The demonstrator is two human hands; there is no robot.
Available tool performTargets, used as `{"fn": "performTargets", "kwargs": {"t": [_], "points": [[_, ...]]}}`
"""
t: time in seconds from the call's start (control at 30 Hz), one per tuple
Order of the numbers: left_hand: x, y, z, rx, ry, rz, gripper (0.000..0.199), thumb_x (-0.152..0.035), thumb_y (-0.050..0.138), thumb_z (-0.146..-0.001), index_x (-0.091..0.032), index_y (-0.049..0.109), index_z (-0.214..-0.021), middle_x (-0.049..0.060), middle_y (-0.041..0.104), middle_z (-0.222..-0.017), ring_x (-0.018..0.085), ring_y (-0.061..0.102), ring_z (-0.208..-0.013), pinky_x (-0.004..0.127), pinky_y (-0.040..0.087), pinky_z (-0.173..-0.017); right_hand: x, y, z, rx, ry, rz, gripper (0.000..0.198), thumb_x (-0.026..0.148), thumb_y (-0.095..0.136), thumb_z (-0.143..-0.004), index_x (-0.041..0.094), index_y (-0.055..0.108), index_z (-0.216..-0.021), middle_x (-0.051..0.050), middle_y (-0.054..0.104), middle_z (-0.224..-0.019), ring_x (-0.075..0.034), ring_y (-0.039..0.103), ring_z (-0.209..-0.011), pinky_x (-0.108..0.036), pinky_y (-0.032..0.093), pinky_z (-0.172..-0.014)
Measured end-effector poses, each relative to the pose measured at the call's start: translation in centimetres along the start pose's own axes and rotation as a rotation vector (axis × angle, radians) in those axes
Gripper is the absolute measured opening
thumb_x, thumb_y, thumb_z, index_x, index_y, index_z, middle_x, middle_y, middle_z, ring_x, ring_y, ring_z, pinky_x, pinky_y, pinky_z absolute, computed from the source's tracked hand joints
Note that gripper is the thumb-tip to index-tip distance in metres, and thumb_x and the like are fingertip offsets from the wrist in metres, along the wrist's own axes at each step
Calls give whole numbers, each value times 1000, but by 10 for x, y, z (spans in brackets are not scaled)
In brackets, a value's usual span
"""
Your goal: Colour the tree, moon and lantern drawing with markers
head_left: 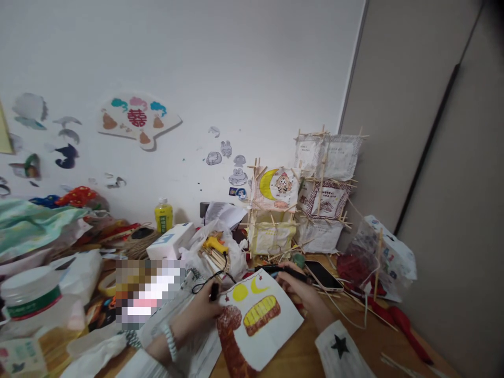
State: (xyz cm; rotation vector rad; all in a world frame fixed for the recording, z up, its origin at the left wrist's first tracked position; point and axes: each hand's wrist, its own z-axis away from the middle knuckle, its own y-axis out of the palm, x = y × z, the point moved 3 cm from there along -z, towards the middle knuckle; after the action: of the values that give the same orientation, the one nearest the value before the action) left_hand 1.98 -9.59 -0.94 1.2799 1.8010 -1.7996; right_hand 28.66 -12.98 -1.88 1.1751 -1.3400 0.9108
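A white sheet of paper (268,336) carries a coloured drawing: a yellow circle, a crescent, red stars, a brown tree-like shape and a yellow-and-brown oval. At the sheet's left edge my left hand (202,305) is closed on it, with a short dark object (214,290) by the fingers, too unclear to name. My right hand (295,286) lies at the upper right edge, its fingers closed around a long black pen-like object (290,271). Part of that object is hidden by the fingers. A black cord (202,285) loops just beyond my left hand.
Stick frames with drawn cloth panels (274,191) stand against the wall. A phone (323,275) lies right of my right hand. Further left are a plastic bag with a yellow tool (216,243), a white box (171,240), a drink bottle (163,216) and a large jar (29,299).
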Motion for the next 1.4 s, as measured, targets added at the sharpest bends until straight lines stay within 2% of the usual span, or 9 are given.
{"fn": "performTargets", "kwargs": {"t": [0.23, 0.33, 0.4, 0.5, 0.63, 0.73, 0.87, 0.97, 1.4], "points": [[-6, 15, 3, 128, 67, -9, 31, -5, 45, -52, -18, 50, -79, 2, 61, -84, 21, 56, -83, 31, 44, -75, 5, 4, 1, -87, -68, 105, 41, 54, 56, -74, 21, 53, -98, 1, 64, -69, -10, 50, -44, -21, 40, -42], [-11, 16, 7, 174, 88, -13, 37, -3, 43, -53, -18, 52, -85, 1, 61, -84, 20, 56, -82, 29, 44, -75, 4, 13, -4, -59, -73, 121, 43, 57, 49, -76, 21, 56, -98, 2, 61, -63, -9, 46, -41, -20, 32, -38], [-13, 17, 8, 171, 113, -22, 40, -4, 43, -55, -18, 52, -90, 1, 62, -88, 19, 56, -85, 29, 43, -76, 4, 20, -4, -20, -88, 121, 42, 57, 48, -75, 20, 61, -90, 3, 56, -57, -9, 43, -39, -21, 28, -37], [-10, 20, 8, 130, 119, -77, 36, -8, 47, -59, -18, 52, -94, 2, 61, -89, 20, 55, -85, 28, 42, -74, 4, 34, 2, 45, -87, 130, 36, 53, 50, -71, 19, 62, -73, 3, 51, -50, -9, 41, -39, -22, 28, -39], [-5, 26, 8, 132, 94, -147, 23, -17, 50, -64, -17, 51, -87, 1, 59, -80, 19, 55, -74, 26, 41, -66, -5, 58, 19, 203, -49, 153, 21, 39, 57, -68, 19, 53, -71, 4, 57, -50, -9, 43, -38, -20, 31, -41], [-3, 28, 8, 132, 121, -171, 20, -19, 52, -65, -18, 50, -84, 1, 60, -81, 18, 56, -76, 26, 40, -66, -19, 73, 30, 305, -71, 223, 13, 29, 55, -72, 20, 48, -66, 5, 56, -50, -8, 42, -40, -19, 30, -42], [2, 31, 8, 128, 100, -272, 16, -16, 52, -63, -18, 49, -80, 3, 60, -83, 20, 56, -78, 27, 40, -66, -37, 78, 35, 282, -157, 331, 12, 19, 55, -70, 20, 48, -60, 7, 47, -50, -9, 42, -45, -20, 32, -45], [4, 34, 7, 140, 101, -289, 14, -17, 52, -65, -19, 49, -79, 3, 60, -82, 20, 56, -78, 26, 40, -66, -42, 78, 36, 301, -199, 386, 11, 16, 54, -71, 19, 50, -61, 6, 48, -54, -9, 44, -49, -20, 33, -46], [5, 35, 9, 155, 82, -329, 14, -16, 51, -67, -19, 48, -80, 4, 60, -83, 20, 57, -78, 26, 40, -68, -26, 81, 42, 396, -285, 464, 11, 10, 55, -70, 17, 53, -62, 4, 52, -60, -10, 46, -57, -21, 35, -54]]}}
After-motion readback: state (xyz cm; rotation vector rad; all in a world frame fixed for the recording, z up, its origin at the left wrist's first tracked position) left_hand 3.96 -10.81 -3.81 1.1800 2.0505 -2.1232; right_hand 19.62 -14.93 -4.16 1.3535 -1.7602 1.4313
